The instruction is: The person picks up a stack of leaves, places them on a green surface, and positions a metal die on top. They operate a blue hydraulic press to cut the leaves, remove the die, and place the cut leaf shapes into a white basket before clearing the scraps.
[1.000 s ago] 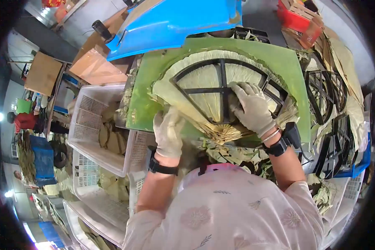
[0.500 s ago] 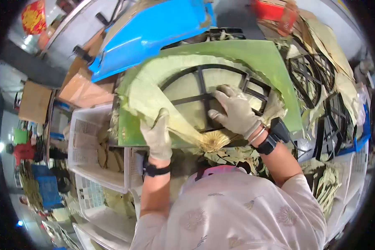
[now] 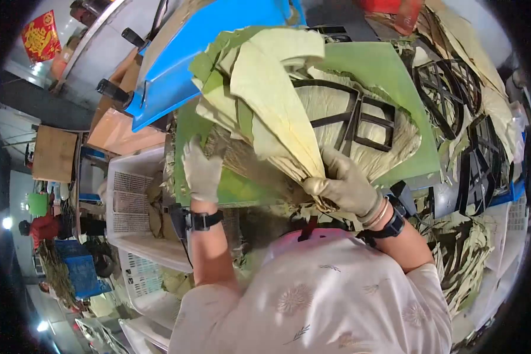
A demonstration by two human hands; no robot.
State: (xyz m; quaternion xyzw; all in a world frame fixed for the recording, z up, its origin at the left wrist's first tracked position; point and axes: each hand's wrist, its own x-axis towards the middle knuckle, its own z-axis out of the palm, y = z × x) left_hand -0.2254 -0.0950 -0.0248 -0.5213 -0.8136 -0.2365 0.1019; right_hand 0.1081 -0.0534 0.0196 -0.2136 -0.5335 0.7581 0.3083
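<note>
My right hand [image 3: 349, 183], in a pale glove, is closed on the narrow gathered end of a bundle of pale green leaves [image 3: 274, 94]. The leaves fan up and left, lifted over a green board [image 3: 374, 59]. My left hand [image 3: 202, 171], gloved too, is over the board's left edge with its fingers extended, below the bundle and apart from it. A black fan-shaped frame with crossbars [image 3: 355, 115] rests on more pale leaf material [image 3: 401, 133] on the board. The bundle covers the frame's left part.
A blue plastic hood [image 3: 189, 59] with black handles rises behind the board. White crates [image 3: 150, 242] with leaf scraps stand at left. More black frames [image 3: 481, 159] and leaf scraps [image 3: 463, 253] lie at right. A person in red [image 3: 41, 229] is far left.
My right hand has moved from the black frame to the leaves' gathered end, and the bundle is now lifted up and left. The frame shows farther right. My left hand is off the leaves.
</note>
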